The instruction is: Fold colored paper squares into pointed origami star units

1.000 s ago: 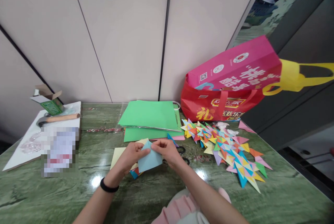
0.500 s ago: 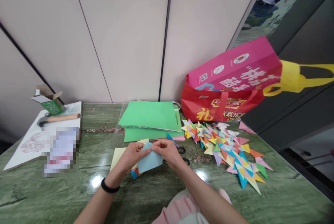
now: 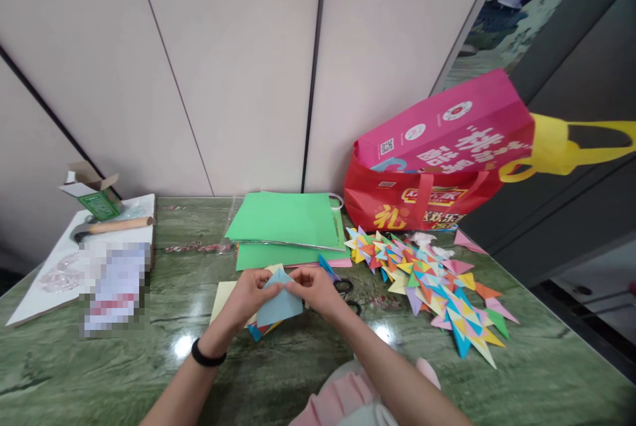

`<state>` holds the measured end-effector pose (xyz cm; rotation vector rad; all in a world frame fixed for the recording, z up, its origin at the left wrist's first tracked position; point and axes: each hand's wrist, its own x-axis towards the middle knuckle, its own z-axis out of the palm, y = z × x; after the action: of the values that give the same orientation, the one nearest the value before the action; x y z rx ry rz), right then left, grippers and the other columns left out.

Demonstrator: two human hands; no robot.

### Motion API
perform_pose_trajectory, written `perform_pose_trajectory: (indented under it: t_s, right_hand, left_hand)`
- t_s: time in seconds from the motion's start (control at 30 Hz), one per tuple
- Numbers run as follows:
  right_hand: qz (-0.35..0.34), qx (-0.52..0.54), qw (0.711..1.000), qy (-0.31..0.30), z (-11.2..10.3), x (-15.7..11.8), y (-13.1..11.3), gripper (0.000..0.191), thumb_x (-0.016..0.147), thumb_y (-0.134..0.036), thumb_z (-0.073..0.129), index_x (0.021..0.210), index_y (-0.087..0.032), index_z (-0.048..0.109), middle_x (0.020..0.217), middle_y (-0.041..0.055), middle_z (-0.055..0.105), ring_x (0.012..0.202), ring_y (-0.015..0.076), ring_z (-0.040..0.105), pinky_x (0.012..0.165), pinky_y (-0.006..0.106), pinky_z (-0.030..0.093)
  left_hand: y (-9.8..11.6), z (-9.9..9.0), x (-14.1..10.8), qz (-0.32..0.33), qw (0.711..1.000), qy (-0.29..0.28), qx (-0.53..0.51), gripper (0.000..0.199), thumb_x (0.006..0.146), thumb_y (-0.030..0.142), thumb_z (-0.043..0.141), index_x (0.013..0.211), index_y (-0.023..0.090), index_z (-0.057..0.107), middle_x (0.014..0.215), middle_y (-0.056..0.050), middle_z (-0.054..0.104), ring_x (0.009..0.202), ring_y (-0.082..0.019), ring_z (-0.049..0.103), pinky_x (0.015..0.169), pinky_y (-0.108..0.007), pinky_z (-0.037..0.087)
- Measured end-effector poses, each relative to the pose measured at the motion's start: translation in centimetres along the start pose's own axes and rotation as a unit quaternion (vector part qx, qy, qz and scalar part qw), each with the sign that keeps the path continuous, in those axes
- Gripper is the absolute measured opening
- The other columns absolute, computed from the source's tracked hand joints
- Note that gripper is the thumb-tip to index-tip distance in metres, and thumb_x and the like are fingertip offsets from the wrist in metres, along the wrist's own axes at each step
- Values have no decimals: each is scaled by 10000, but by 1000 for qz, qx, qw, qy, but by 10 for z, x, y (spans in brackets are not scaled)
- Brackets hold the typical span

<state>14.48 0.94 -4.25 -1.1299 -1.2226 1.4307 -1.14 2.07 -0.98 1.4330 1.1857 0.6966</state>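
A light blue paper [image 3: 279, 308] is pinched near its top by my left hand [image 3: 253, 291] and right hand [image 3: 314, 288], both closed on it, over the green worktop [image 3: 99, 373]. Green sheets [image 3: 288, 219] lie beyond; multicoloured folded pieces [image 3: 437, 287] spread rightward.

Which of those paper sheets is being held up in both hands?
The light blue sheet, pinched between the left hand and right hand; the larger green sheets lie on the table beyond them.
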Motion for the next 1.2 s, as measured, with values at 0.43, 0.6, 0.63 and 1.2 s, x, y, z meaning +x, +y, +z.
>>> perform_pose_trajectory:
  t_s: [0.43,0.6,0.63,1.2]
  right_hand:
    - [16,41,999,9,2,-3,-9,180,569,-184,579,669,-174,729,577,-7,646,502,104,483,507,232,386]
    - [2,65,998,3,1,-2,-8,255,555,-144,549,729,-173,733,639,-1,672,525,103,512,538,235,414]
    - [2,74,997,6,0,-2,-7,257,551,-142,554,736,-170,730,647,2,675,536,107,526,553,242,426]
    - [-7,22,998,62,3,-2,-10,104,562,-243,632,517,-163,584,487,-33,547,480,91,427,474,212,315]
  left_hand:
    - [1,-10,-3,-32,999,-6,-32,281,582,385,670,615,111,622,516,10,570,454,-112,481,430,-200,338]
    - [3,-15,-3,-41,998,-4,-41,293,572,390,682,617,109,615,501,13,566,443,-104,476,424,-194,328]
    - [3,-17,-3,-41,998,3,-39,294,571,390,684,615,109,613,503,11,570,445,-105,479,422,-193,326]
    - [5,7,-5,-13,1000,-21,0,323,581,404,638,483,162,447,437,73,344,412,-64,294,413,-199,185]
